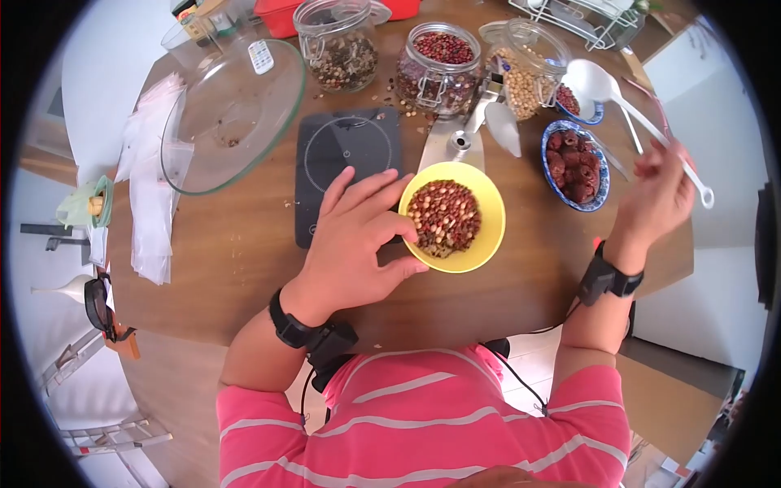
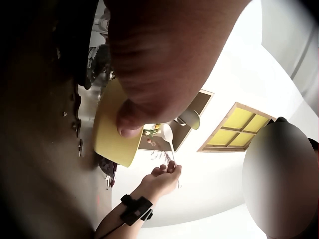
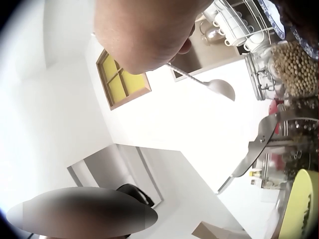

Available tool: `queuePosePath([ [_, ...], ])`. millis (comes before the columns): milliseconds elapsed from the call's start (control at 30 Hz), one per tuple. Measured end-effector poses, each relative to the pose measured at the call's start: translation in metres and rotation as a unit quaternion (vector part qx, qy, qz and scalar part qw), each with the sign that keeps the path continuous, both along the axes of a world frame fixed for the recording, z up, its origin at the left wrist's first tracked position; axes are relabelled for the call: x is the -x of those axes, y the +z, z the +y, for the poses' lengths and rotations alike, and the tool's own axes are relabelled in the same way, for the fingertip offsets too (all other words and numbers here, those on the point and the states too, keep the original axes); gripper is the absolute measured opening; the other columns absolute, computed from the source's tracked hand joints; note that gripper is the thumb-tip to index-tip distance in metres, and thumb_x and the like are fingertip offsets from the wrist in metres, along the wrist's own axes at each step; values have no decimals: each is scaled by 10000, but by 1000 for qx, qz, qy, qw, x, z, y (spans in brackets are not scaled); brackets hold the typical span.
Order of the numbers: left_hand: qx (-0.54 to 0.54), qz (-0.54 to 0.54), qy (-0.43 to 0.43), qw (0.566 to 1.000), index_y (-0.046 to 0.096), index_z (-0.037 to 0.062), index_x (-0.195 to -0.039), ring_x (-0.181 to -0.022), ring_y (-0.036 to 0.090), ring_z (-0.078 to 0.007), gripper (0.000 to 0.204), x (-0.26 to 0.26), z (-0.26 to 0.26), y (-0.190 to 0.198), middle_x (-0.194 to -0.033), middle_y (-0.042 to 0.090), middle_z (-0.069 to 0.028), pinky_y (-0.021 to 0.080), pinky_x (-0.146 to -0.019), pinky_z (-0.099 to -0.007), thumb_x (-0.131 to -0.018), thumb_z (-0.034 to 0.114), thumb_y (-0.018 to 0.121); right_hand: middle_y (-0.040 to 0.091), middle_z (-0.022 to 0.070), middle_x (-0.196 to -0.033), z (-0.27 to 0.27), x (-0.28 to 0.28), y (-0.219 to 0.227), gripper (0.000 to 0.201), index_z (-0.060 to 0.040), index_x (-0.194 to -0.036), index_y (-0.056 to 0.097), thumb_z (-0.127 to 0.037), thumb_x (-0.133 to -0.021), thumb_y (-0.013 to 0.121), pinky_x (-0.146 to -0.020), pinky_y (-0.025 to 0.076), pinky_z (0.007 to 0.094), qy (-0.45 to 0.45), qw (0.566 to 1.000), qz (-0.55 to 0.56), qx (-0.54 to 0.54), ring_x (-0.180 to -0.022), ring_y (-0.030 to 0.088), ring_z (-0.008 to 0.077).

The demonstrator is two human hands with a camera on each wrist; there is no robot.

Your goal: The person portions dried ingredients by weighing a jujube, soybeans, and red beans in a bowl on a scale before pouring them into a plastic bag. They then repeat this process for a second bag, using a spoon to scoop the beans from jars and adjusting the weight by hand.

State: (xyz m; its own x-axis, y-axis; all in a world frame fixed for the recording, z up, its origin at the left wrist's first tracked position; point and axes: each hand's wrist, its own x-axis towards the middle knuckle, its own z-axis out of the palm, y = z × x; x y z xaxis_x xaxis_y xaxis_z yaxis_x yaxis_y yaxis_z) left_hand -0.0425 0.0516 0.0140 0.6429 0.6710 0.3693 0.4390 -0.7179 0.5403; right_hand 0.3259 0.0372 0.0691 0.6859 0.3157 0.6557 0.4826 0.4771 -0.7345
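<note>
A yellow bowl [image 1: 493,213] of mixed red, brown and pale dried spices stands near the middle of the table. At its left side my left hand [image 1: 350,244] pinches the rim, the thumb [image 2: 130,119] lying against the outer wall. My right hand [image 1: 651,195], raised at the right, grips the handle of a white ladle [image 1: 587,80]. In the head view the ladle's scoop overlaps a small blue-and-white bowl [image 1: 600,118] with red peppercorns. Closer to me, a blue-and-white dish [image 1: 604,195] contains dark reddish-brown dried pieces.
A black digital scale [image 1: 309,220] lies behind my left hand. Clip-top jars [image 1: 338,57] of spices line the back, beside a metal grinder part [image 1: 460,143]. A glass lid [image 1: 203,106] and plastic bags [image 1: 153,203] are at left; a wire rack [image 1: 586,20] stands back right.
</note>
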Motion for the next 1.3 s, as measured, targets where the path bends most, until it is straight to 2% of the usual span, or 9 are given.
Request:
queuePosePath([
  [133, -5, -7, -15, 1000, 667, 161, -901, -1399, 544, -349, 392, -3, -1, -2, -1426, 663, -114, 263, -1225, -557, -671, 324, 939, 744, 135, -963, 29, -10, 7, 214, 50, -1126, 681, -144, -1038, 674, -562, 499, 218, 14, 997, -66, 39, -760, 695, 122],
  [400, -10, -12, 6, 1000, 696, 167, -908, -1398, 538, -319, 361, 3, 2, 3, -1456, 642, -100, 272, -1224, -556, -681, 332, 924, 753, 45, -825, 76, -10, 26, 342, 9, -1052, 747, -327, -986, 734, -584, 505, 248, 13, 983, -88, 159, -644, 643, 87],
  [467, -6, -14, -5, 1000, 696, 167, -907, -1396, 540, -319, 359, 2, 0, 0, -1455, 642, -102, 273, -1223, -556, -685, 335, 922, 743, 45, -798, 85, -10, 26, 392, 5, -1056, 751, -379, -987, 722, -590, 504, 244, 26, 960, -98, 262, -628, 631, 96],
  [633, -1, -19, -5, 1000, 695, 167, -908, -1396, 541, -318, 353, 4, 1, 2, -1453, 642, -107, 275, -1221, -553, -692, 338, 917, 699, 26, -830, 84, -16, 15, 453, 34, -1130, 720, -397, -992, 720, -550, 443, 222, 212, 895, -14, 393, -607, 564, 63],
  [900, -3, -33, -8, 999, 663, 143, -906, -1390, 550, -359, 386, 0, -3, 3, -1427, 657, -138, 270, -1217, -556, -675, 295, 932, 688, 6, -825, 39, -25, 2, 290, -8, -1065, 722, -292, -1009, 694, -528, 411, 205, 201, 898, 63, 387, -604, 540, 45],
  [1000, -7, -4, -17, 1000, 690, 167, -924, -1383, 553, -318, 362, -3, -4, 1, -1442, 649, -110, 279, -1217, -541, -687, 316, 920, 653, -15, -779, 21, -5, -4, 209, -25, -1055, 712, -230, -1015, 700, -519, 383, 205, 119, 961, 99, 231, -583, 513, 38],
  [1067, -12, 2, -16, 1000, 689, 168, -925, -1383, 556, -321, 359, -3, -1, 1, -1447, 649, -112, 282, -1214, -534, -688, 306, 922, 678, 8, -761, 12, 12, -12, 150, -21, -1030, 718, -164, -986, 716, -506, 428, 211, 203, 964, 71, 154, -611, 559, 37],
  [1133, -59, 3, 30, 998, 689, 166, -914, -1384, 557, -323, 347, -2, 3, -2, -1453, 649, -114, 285, -1212, -530, -690, 299, 919, 687, -13, -775, 2, 37, -11, 123, -31, -1007, 728, -152, -986, 718, -528, 452, 227, 209, 949, -11, 236, -652, 585, 32],
  [1300, -84, 16, 65, 994, 653, 151, -906, -1401, 539, -339, 331, -3, 5, -5, -1505, 610, -126, 272, -1213, -563, -711, 252, 902, 713, 87, -871, -9, 74, -14, 121, -68, -985, 749, -87, -868, 774, -618, 538, 323, 244, 864, -326, 295, -671, 672, 219],
])
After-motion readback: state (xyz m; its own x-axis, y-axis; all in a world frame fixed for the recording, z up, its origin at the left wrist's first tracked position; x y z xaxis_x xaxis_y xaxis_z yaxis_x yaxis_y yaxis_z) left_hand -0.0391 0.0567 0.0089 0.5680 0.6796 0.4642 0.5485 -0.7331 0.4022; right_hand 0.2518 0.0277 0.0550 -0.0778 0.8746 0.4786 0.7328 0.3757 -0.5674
